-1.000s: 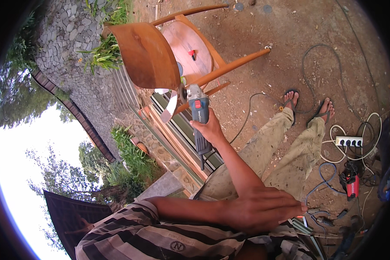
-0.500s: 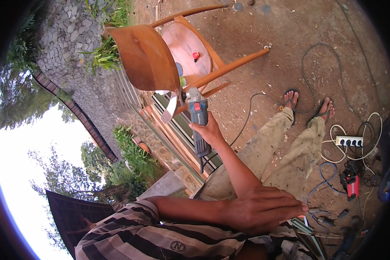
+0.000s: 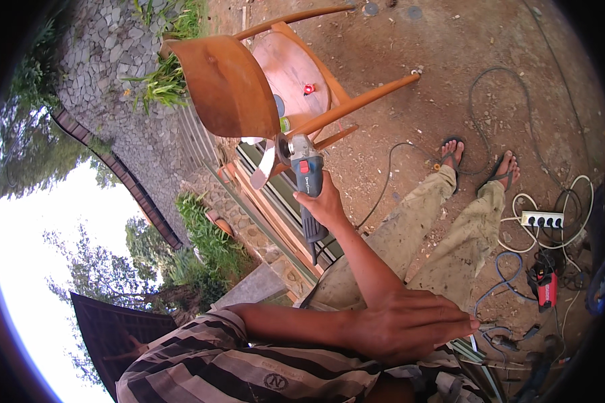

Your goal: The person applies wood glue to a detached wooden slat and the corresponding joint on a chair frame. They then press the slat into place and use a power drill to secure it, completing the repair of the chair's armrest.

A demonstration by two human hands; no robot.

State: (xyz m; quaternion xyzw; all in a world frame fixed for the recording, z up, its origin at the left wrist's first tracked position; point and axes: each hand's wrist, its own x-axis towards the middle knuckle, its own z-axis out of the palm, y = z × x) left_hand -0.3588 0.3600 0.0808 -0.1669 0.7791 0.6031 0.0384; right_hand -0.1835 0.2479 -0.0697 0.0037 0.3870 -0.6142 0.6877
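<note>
My right hand (image 3: pixel 325 203) is wrapped around the body of a dark angle grinder (image 3: pixel 309 176) with a red switch, its thumb on the near side. The grinder's disc (image 3: pixel 282 149) is right by the end of a brown wooden chair's curved backrest (image 3: pixel 228 87); whether they touch I cannot tell. Beside the disc is a pale, rounded chair end (image 3: pixel 265 168). My left hand (image 3: pixel 410 324) lies across my right forearm near the elbow, fingers stretched out and holding nothing. On the pinkish chair seat (image 3: pixel 289 64) are a small red object (image 3: pixel 308 88) and a green-labelled container (image 3: pixel 285 124).
A cable runs from the grinder over the dirt ground (image 3: pixel 444 74) past my sandalled feet (image 3: pixel 452 154). To the right lie a white power strip (image 3: pixel 542 219), coiled cords and a red power tool (image 3: pixel 546 291). Long wooden boards (image 3: pixel 269 195) lie behind the grinder; a stone wall (image 3: pixel 114 67) stands beyond.
The grinder's head has shifted very slightly against the backrest end, and a little more of its disc shows. My left hand stays where it was on the right forearm.
</note>
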